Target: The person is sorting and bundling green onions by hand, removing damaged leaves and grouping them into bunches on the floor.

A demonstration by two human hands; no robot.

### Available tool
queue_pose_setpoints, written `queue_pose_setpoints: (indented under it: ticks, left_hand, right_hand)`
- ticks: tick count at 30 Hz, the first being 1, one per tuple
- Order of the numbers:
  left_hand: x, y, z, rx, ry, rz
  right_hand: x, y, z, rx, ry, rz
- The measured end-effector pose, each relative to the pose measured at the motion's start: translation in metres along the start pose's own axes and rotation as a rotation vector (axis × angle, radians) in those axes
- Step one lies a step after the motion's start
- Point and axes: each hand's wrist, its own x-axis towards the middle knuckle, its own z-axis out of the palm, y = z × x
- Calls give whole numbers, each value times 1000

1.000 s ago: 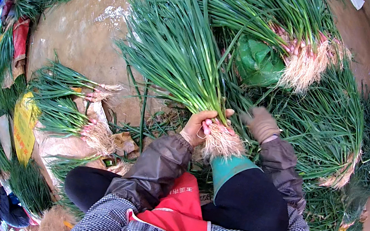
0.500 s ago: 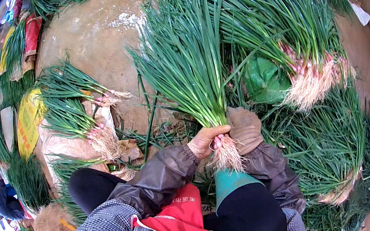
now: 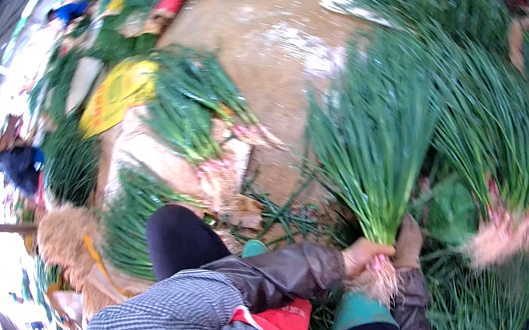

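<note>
A big bunch of scallions (image 3: pixel 374 176) stands up in front of me, green leaves fanned away and pale roots toward my lap. My bare left hand (image 3: pixel 365 252) is closed round it just above the pinkish bulbs, thumb across the front. On the right side of the same stems, my right hand (image 3: pixel 410 242) in a brown glove grips the bunch; its finger ends are partly hidden behind the stalks. The roots hang just above a green boot top (image 3: pixel 362 312) at my knee. Motion blurs the leaves.
To the right lie larger scallion heaps (image 3: pixel 493 133), with a green plastic bag (image 3: pixel 451 209) between them. Smaller bunches (image 3: pixel 193 132) rest on sacking (image 3: pixel 151 150) at the left, beside a yellow bag (image 3: pixel 121 95). The brown floor (image 3: pixel 245 29) is wet. A person (image 3: pixel 20 159) is at the far left.
The view has swung left, so the surroundings appear shifted right. Both hands still hold the bunch, which now appears lower and farther right, its leaves more upright.
</note>
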Motion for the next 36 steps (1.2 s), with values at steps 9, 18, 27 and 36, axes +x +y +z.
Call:
queue_pose_setpoints:
  ticks: [9,18,27,36]
  left_hand:
    - [-5,13,13,57,-15,-89]
    - [2,6,17,255,184,-36]
    - [0,8,11,52,111,-110]
    - [6,-3,16,74,251,0]
  right_hand:
    - [11,44,-49,-637,242,21]
    - [3,-100,-62,-199,-103,184]
    - [-40,15,-75,-429,-98,539]
    - [0,-83,-71,-325,-371,95]
